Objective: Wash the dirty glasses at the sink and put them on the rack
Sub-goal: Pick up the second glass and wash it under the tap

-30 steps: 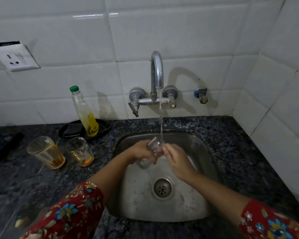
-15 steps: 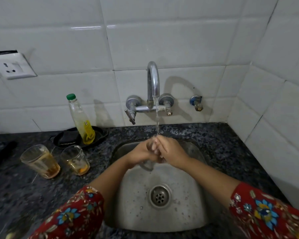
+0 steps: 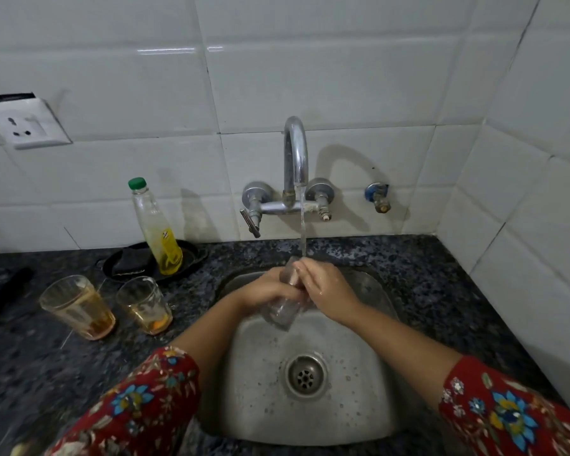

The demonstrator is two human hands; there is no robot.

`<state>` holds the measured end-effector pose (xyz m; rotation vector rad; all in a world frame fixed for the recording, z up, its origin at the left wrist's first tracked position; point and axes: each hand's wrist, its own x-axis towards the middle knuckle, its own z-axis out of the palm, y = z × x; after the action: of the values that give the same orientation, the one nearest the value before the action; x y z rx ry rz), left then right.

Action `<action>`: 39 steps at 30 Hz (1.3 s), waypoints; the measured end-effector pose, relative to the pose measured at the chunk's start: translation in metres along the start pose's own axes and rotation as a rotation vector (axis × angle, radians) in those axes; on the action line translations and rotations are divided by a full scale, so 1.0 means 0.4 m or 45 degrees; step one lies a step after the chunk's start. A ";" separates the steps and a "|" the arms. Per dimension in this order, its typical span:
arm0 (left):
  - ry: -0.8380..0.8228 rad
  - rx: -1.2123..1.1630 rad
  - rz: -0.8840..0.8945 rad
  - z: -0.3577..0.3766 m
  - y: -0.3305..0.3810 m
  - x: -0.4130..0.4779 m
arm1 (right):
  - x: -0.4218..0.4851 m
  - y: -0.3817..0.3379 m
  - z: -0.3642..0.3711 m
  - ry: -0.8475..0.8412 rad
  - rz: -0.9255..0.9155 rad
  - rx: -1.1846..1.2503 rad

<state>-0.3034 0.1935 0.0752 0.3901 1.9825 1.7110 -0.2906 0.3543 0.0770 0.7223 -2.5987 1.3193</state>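
A: Counter, left part — what stands there?

B: Two dirty glasses. The larger glass is at about 9 o'clock from the sink; the smaller glass stands just beside it on its right. Both hold amber dregs. At 11 o'clock, a green-capped soap bottle leans on a black dish.

A: Centre?

B: The tap at 12 o'clock, running. Its stream falls onto a clear glass held tilted over the basin, above the drain.

A: And the hands?

B: The left hand wraps the glass from 9 o'clock, fingers curled round its wall. The right hand meets it from 3 o'clock — fingers together, pressed to the rim end; whether any reach inside cannot be told.
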 end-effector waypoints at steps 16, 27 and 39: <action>0.620 0.825 0.000 0.056 -0.023 0.044 | 0.090 -0.025 0.001 -0.115 0.279 -0.226; 0.269 0.461 0.146 0.030 0.026 0.041 | 0.085 -0.044 -0.012 -0.231 0.223 -0.136; 0.517 -0.873 -0.567 0.077 -0.077 0.001 | 0.067 -0.057 -0.018 -0.337 0.791 0.292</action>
<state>-0.2841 0.2141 0.0419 -0.6280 1.4170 2.1090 -0.3038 0.3393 0.1066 0.0982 -3.0616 1.8109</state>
